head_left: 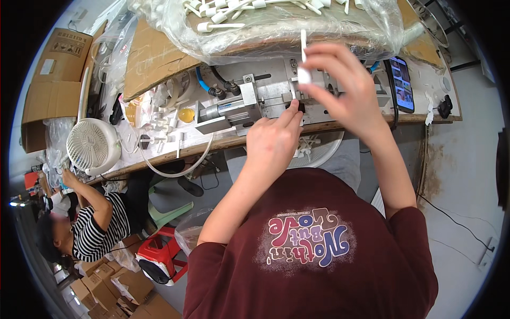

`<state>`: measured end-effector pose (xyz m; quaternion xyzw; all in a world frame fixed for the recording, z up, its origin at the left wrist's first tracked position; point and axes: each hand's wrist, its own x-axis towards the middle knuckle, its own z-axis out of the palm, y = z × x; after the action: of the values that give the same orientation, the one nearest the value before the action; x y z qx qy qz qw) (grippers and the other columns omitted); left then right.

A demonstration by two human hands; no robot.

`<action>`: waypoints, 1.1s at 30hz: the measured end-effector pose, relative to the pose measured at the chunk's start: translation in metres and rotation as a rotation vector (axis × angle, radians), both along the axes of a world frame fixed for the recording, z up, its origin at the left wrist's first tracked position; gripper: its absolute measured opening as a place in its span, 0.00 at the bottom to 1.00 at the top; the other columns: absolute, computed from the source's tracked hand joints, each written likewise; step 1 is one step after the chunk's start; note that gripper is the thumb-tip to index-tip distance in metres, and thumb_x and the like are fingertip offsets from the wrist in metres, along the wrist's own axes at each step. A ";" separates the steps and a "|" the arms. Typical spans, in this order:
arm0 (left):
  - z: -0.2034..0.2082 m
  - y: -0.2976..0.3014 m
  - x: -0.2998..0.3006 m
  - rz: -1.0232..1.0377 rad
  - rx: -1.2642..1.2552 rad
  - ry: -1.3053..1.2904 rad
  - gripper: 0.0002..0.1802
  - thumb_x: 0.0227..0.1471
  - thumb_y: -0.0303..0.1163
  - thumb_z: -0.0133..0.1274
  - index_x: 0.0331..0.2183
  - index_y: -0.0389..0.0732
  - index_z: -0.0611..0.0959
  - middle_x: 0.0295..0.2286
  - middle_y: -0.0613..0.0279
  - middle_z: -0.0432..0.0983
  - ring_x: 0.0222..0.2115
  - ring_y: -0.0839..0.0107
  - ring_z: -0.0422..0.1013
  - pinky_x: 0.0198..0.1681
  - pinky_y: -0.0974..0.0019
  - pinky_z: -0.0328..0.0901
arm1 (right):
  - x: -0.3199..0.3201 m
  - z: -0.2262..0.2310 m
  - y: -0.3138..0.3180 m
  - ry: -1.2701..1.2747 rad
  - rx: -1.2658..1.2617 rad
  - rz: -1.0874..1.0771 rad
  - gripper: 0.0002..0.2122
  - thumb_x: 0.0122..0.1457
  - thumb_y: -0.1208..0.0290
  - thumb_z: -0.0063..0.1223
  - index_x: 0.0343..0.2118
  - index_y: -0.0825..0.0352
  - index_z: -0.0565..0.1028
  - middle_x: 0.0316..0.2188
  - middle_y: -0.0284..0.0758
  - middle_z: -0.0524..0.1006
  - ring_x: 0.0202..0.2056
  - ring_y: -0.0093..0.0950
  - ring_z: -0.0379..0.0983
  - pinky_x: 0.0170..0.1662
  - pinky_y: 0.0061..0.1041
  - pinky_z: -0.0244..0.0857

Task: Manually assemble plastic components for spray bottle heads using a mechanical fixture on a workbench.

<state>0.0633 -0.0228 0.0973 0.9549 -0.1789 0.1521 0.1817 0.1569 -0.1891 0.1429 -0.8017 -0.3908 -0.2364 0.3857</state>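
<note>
Above the bench, my right hand (pixel 355 87) pinches a white plastic stick with a wider cap end (pixel 304 76) between thumb and fingers, its thin stem pointing away from me. My left hand (pixel 272 139) reaches to the metal clamping jig (pixel 273 109), its index and middle fingers stretched out. That index fingertip touches or nearly touches a small white piece (pixel 293 92) in the middle of the jig; its thumb is hidden. A metal air cylinder (pixel 228 108) forms the jig's left side. More white capped sticks (pixel 228 15) are heaped in a clear plastic bag at the back.
On my lap, a white mesh basket (pixel 324 153) holds several white parts. A phone (pixel 401 85) stands at the bench's right. Leftward are a white fan (pixel 93 146), a hose (pixel 178 173) and cardboard boxes (pixel 56 80). A person in a striped shirt (pixel 103 228) works at the lower left.
</note>
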 end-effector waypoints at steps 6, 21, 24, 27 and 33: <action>0.042 0.039 0.031 0.120 -0.339 -0.171 0.13 0.47 0.35 0.64 0.36 0.42 0.85 0.39 0.60 0.81 0.31 0.61 0.79 0.36 0.62 0.72 | -0.051 -0.041 -0.025 -0.086 -0.223 -0.008 0.12 0.48 0.76 0.62 0.37 0.71 0.77 0.47 0.40 0.78 0.37 0.31 0.77 0.40 0.30 0.69; 0.084 0.088 0.130 0.440 0.098 -0.081 0.14 0.51 0.35 0.59 0.40 0.41 0.85 0.32 0.58 0.83 0.35 0.58 0.78 0.41 0.59 0.70 | -0.055 -0.060 0.005 -0.069 -0.502 -0.078 0.07 0.48 0.76 0.60 0.32 0.66 0.78 0.48 0.37 0.80 0.19 0.22 0.71 0.26 0.21 0.63; 0.090 0.077 0.115 0.351 -0.155 -0.106 0.13 0.50 0.35 0.62 0.38 0.41 0.85 0.31 0.62 0.83 0.30 0.67 0.78 0.33 0.66 0.70 | -0.054 -0.058 0.004 -0.053 -0.505 -0.094 0.07 0.49 0.74 0.61 0.32 0.65 0.78 0.45 0.34 0.81 0.19 0.25 0.71 0.24 0.22 0.64; 0.099 0.059 0.081 0.250 -0.402 -0.139 0.12 0.47 0.33 0.64 0.36 0.40 0.85 0.31 0.61 0.81 0.27 0.72 0.77 0.28 0.68 0.70 | -0.043 -0.043 0.001 0.057 -0.388 0.003 0.08 0.51 0.71 0.63 0.34 0.65 0.79 0.40 0.33 0.82 0.19 0.25 0.72 0.24 0.22 0.66; 0.076 0.032 0.025 -0.007 -0.612 -0.059 0.15 0.41 0.24 0.69 0.36 0.36 0.85 0.43 0.55 0.75 0.32 0.76 0.76 0.30 0.74 0.74 | 0.040 0.024 0.022 0.073 -0.042 -0.178 0.12 0.51 0.69 0.64 0.38 0.65 0.80 0.35 0.34 0.81 0.24 0.26 0.75 0.31 0.26 0.70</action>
<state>0.0879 0.0094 0.1735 0.8505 -0.1331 0.2259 0.4560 0.1972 -0.1675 0.1673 -0.8491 -0.3087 -0.2323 0.3603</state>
